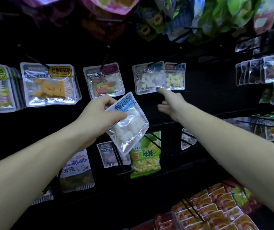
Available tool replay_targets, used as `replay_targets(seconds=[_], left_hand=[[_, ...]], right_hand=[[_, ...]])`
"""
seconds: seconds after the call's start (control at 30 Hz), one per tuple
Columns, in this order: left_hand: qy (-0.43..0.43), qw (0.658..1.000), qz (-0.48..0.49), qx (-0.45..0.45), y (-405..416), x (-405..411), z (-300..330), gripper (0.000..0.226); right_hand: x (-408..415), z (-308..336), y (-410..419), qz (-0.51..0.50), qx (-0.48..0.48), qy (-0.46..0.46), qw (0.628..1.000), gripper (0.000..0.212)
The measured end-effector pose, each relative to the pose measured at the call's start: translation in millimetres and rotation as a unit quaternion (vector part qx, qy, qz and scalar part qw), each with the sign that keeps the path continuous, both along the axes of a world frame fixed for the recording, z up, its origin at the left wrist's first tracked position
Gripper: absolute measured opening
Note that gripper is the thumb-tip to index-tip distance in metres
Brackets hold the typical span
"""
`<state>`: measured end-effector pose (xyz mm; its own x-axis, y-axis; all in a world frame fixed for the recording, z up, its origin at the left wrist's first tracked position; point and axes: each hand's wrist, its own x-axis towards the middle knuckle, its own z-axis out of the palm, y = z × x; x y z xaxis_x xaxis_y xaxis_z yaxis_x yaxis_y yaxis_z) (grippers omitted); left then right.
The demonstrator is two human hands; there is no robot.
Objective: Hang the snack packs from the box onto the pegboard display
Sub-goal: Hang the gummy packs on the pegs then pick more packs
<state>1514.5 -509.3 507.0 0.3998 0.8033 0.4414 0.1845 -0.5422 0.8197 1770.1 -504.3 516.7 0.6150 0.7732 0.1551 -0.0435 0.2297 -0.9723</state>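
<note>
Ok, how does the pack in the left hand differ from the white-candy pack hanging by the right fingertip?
The held pack is tilted and gripped by the left hand, off any hook; the hanging pack sits fairly straight on its peg. The held one looks larger, being nearer the camera. The right hand touches only the hanging pack's bottom edge. Both are clear pouches of white cubes with blue labels.

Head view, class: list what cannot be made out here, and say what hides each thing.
- The box: outside the head view.
- Upper packs: cut by the top edge and blurred.
- Peg hole of the white candy pack: covered by left hand fingers.
- Hanging white candy pack: its bottom edge is partly covered by the right hand fingertip.
- Far-right clear packs: too dark to identify.
</note>
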Motion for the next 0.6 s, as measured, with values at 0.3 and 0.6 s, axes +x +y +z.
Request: replay_targets(seconds=[0.3,0.6], left_hand=[[-0.036,0.999,-0.006,-0.001,-46,-1,25,0.019],[-0.044,0.997,-0.055,-0.034,-69,17,26,0.041]], right_hand=[[-59,-7,-128,0.299,-0.043,-0.178,0.937,0.023],[-21,18,-155,0.151,0.097,-0.085,0.98,0.015]])
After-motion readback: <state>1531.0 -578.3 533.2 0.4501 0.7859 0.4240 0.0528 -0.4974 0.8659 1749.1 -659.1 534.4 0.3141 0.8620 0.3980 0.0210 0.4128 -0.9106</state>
